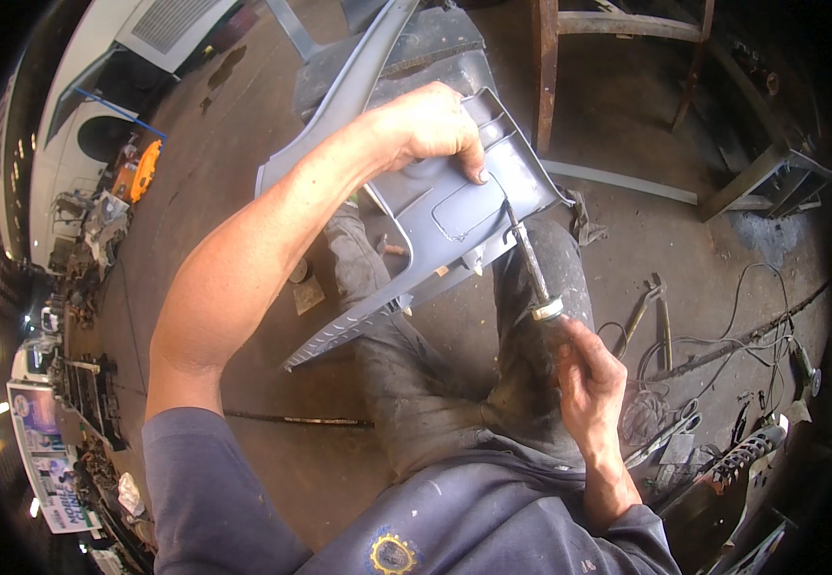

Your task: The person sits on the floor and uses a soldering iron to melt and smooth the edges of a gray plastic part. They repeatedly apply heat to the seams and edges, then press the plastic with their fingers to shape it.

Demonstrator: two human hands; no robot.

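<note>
A grey moulded plastic panel with a long curved arm lies tilted across my knees. My left hand is closed over its upper edge, with the thumb pressed on the inner face beside a rounded rectangular outline. In my right hand is a soldering iron, gripped by its handle below a pale collar. Its thin dark tip meets the panel near the right side of that outline; whether it presses in I cannot tell. The fingers of my right hand hide most of the handle.
Beyond the panel stands a dark, worn block seat. A rusty metal frame rises at the far right. On the floor to the right lie long-handled pliers, a loose cable and shears. Clutter lines the left side.
</note>
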